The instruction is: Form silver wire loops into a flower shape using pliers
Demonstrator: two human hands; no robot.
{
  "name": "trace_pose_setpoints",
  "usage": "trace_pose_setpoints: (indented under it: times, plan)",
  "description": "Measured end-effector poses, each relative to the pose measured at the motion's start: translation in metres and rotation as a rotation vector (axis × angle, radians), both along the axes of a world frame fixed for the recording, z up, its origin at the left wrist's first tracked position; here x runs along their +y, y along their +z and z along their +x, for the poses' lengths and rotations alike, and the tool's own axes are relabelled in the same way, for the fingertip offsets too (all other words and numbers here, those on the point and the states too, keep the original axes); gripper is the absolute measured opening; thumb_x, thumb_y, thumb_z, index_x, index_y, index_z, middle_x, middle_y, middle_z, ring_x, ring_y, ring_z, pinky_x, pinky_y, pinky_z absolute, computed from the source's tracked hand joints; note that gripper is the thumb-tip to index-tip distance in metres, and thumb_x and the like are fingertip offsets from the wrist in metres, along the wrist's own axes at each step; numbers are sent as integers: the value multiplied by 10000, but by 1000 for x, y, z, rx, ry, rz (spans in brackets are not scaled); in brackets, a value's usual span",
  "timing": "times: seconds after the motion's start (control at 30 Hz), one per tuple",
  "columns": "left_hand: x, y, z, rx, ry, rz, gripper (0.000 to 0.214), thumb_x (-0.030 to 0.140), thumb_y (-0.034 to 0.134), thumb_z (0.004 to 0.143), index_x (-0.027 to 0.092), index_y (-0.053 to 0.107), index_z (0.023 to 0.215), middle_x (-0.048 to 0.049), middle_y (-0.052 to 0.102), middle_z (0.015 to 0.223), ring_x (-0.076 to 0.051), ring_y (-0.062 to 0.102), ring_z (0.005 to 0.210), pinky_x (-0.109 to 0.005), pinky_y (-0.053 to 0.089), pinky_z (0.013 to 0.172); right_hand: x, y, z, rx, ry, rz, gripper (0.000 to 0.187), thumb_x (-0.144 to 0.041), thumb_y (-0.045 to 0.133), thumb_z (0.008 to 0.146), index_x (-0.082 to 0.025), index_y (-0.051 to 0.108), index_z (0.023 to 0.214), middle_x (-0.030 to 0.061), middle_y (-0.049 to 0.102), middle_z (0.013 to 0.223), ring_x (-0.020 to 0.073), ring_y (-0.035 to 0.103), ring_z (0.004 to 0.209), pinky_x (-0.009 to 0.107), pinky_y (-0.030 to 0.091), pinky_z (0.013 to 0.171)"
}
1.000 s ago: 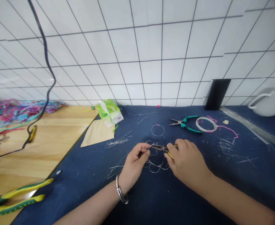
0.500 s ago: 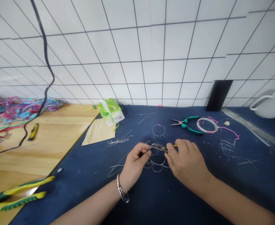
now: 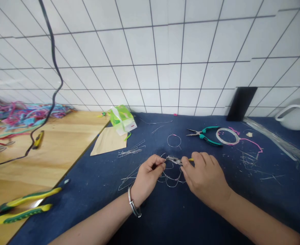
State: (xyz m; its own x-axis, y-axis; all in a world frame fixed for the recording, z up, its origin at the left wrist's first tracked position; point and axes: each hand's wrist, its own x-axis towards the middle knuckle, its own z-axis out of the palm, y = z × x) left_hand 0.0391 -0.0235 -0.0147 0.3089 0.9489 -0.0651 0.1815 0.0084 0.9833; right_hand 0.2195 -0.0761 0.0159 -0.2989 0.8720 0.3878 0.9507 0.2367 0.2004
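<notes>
Head view is showing both hands low in the middle of the table (image 3: 165,217), which is wearing a blue cloth. The left hand (image 3: 148,175) is pinching the wire loops (image 3: 171,179) between thumb and fingers. The right hand (image 3: 204,178) is gripping the small pliers (image 3: 175,160) with yellow handles, their nose touching the wire just beside the left fingertips. The teal pliers (image 3: 206,134) are lying further back.

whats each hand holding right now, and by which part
The right hand holds small pliers by their yellow handles. The left hand pinches the looped wire frame between thumb and forefinger, right at the pliers' tip.
</notes>
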Motion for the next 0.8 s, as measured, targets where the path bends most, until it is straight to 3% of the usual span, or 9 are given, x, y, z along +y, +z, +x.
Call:
trace_pose_setpoints:
  times: [0.8]
  plan:
    - [-3,4,0,100,-27,63,87,231,512,786,171,523,725,40,444,604,-94,376,542,-210,304,516,-1,7,0,79,53,-2,207,-256,443,836,-165,619,896,61,493,715,182,378,685,324,260,605]
